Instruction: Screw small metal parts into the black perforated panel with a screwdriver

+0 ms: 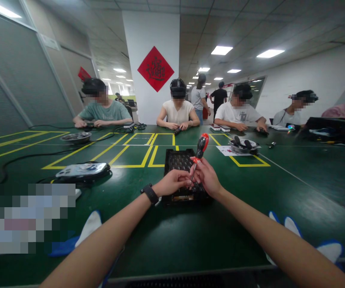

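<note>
My right hand (206, 176) grips a screwdriver (202, 147) with a red and black handle. The tool stands tilted, its handle up and its thin shaft running down between my hands. Close against the right one, my left hand (175, 182) has its fingers pinched together at the shaft's lower end; what they hold there is too small to make out. Beneath both hands lies a black open tray-like case (170, 160) with a grid-patterned floor. Part of its near end is hidden by my hands, and a light-coloured piece shows inside there.
Blue-white gloves (90, 228) lie left and right of my forearms. A packaged object (82, 171) and a metal bowl (76, 138) are on the left, a bowl of black parts (243, 145) on the right. Several people sit across the green table (190, 256).
</note>
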Demonstrator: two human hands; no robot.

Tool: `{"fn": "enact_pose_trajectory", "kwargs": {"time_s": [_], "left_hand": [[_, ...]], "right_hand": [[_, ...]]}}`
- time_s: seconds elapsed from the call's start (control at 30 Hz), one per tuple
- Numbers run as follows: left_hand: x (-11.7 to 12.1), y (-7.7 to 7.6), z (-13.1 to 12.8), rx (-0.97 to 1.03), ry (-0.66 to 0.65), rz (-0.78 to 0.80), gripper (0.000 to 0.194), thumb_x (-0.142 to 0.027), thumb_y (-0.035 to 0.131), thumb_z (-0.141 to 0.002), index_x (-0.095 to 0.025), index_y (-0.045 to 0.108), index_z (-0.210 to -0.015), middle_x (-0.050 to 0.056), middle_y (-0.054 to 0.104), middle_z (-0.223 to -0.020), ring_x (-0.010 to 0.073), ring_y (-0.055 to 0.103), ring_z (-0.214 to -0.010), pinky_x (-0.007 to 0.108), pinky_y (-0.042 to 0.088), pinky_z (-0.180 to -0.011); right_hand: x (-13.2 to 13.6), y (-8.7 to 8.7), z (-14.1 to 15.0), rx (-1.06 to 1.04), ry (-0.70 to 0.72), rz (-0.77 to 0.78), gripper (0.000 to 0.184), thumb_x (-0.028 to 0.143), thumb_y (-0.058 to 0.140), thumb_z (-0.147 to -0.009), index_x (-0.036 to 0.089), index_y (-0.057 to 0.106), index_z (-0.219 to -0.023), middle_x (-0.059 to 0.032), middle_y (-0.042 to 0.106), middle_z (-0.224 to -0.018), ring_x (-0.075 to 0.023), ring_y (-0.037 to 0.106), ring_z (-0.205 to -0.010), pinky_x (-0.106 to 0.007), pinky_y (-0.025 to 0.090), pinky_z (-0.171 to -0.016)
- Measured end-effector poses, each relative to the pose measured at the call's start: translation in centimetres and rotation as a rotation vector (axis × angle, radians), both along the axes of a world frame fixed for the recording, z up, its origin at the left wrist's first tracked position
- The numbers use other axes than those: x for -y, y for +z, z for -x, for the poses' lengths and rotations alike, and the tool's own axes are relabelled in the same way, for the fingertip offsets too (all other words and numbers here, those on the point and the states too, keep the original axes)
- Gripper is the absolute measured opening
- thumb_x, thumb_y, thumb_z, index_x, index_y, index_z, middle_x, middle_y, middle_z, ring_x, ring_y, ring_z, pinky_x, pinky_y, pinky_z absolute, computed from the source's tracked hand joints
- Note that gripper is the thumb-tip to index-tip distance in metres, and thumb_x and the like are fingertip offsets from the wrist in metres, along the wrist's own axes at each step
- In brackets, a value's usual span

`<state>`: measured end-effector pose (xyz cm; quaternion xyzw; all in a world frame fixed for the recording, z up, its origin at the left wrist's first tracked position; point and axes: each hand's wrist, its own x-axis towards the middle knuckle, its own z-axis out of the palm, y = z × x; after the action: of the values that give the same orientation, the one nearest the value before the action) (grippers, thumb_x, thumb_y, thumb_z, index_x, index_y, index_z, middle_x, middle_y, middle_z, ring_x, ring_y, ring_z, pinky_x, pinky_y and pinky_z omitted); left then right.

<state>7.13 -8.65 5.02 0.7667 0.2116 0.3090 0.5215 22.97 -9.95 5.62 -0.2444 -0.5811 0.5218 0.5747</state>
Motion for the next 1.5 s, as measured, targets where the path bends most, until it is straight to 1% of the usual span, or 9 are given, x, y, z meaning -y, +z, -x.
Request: {"fn": "enact_pose_trajectory", "kwargs": {"time_s": [0.1,0.23,0.4,0.57,0.67,0.87,1.07,1.33,1.5], "left_hand": [[-0.1,0.6,0.1,0.080,0.115,-0.018,0.039,-0.042,0.041,-0.084,-0.009,0.061,-0.092,0.009,0.064,-0.083,0.0147,0.059,-0.074,0.028,0.045,-0.074],[-1.0,0.5,0.8,0.145,0.433,-0.146,0.043,-0.042,0.034,-0.087,-0.010,0.063,-0.088,0.008,0.064,-0.084,0.0161,0.057,-0.081,0.028,0.043,-0.080],[-2.4,-1.4,1.4,-0.077,0.658,-0.275,0.036,-0.039,0.038,-0.084,-0.014,0.063,-0.076,0.004,0.063,-0.076,0.0163,0.055,-0.075,0.027,0.042,-0.073],[-3.3,-2.8,1.8,-0.185,0.935,-0.389,0.025,-0.026,0.038,-0.082,-0.017,0.061,-0.087,0.005,0.061,-0.090,0.0186,0.053,-0.089,0.031,0.039,-0.083],[-4.2,-3.6,2.3,-0.250,1.112,-0.351,0.024,-0.020,0.042,-0.078,-0.016,0.059,-0.095,0.009,0.059,-0.100,0.0218,0.049,-0.101,0.036,0.034,-0.092],[-5.6,-5.0,2.6,-0.203,1.027,-0.113,0.033,-0.017,0.043,-0.075,-0.014,0.057,-0.105,0.011,0.058,-0.111,0.0213,0.050,-0.106,0.034,0.037,-0.092],[-5.5,-5.2,2.7,-0.205,1.004,-0.142,0.038,-0.011,0.042,-0.071,-0.014,0.058,-0.106,0.009,0.058,-0.113,0.0206,0.050,-0.108,0.032,0.037,-0.094],[-5.4,-5.2,2.8,-0.291,0.983,-0.231,0.043,-0.007,0.038,-0.070,-0.013,0.058,-0.107,0.010,0.058,-0.114,0.0205,0.049,-0.110,0.032,0.035,-0.096],[-5.6,-5.1,2.9,-0.283,0.990,-0.214,0.041,-0.008,0.037,-0.071,-0.012,0.060,-0.104,0.010,0.059,-0.112,0.0202,0.050,-0.107,0.031,0.037,-0.094]], "right_hand": [[-0.3,-0.1,-0.1,-0.038,-0.110,-0.005,0.030,0.042,0.043,-0.083,0.020,0.048,-0.104,0.0027,0.054,-0.063,-0.0054,0.040,-0.043,-0.019,0.031,-0.040],[-0.9,-0.4,-0.2,-0.096,-0.196,-0.007,0.027,0.040,0.050,-0.080,0.022,0.048,-0.100,0.0007,0.058,-0.076,-0.0066,0.048,-0.053,-0.020,0.039,-0.049],[-0.7,-0.5,0.2,0.039,-0.255,-0.008,0.030,0.035,0.059,-0.073,0.018,0.053,-0.097,-0.0026,0.058,-0.080,-0.0120,0.055,-0.067,-0.025,0.045,-0.058],[0.2,-0.2,0.3,0.206,-0.315,-0.143,0.027,0.029,0.059,-0.072,0.019,0.054,-0.097,-0.0025,0.060,-0.085,-0.0147,0.058,-0.076,-0.031,0.046,-0.073],[0.4,0.0,0.2,0.299,-0.332,-0.191,0.027,0.025,0.063,-0.067,0.019,0.055,-0.092,-0.0022,0.060,-0.089,-0.0152,0.058,-0.081,-0.033,0.044,-0.081],[0.4,-0.1,0.1,0.385,-0.275,-0.155,0.026,0.033,0.062,-0.069,0.020,0.054,-0.090,-0.0026,0.061,-0.089,-0.0164,0.058,-0.082,-0.036,0.042,-0.083],[0.6,-0.3,0.3,0.494,-0.200,-0.211,0.025,0.033,0.060,-0.071,0.020,0.054,-0.092,-0.0012,0.059,-0.089,-0.0153,0.056,-0.080,-0.034,0.042,-0.079],[1.7,0.7,0.5,0.711,-0.075,-0.348,0.029,0.031,0.060,-0.072,0.021,0.053,-0.098,-0.0016,0.059,-0.092,-0.0150,0.054,-0.079,-0.032,0.041,-0.076],[1.5,0.4,0.4,0.597,-0.147,-0.324,0.023,0.030,0.059,-0.073,0.020,0.055,-0.093,-0.0017,0.059,-0.091,-0.0151,0.055,-0.081,-0.032,0.042,-0.078]]}}
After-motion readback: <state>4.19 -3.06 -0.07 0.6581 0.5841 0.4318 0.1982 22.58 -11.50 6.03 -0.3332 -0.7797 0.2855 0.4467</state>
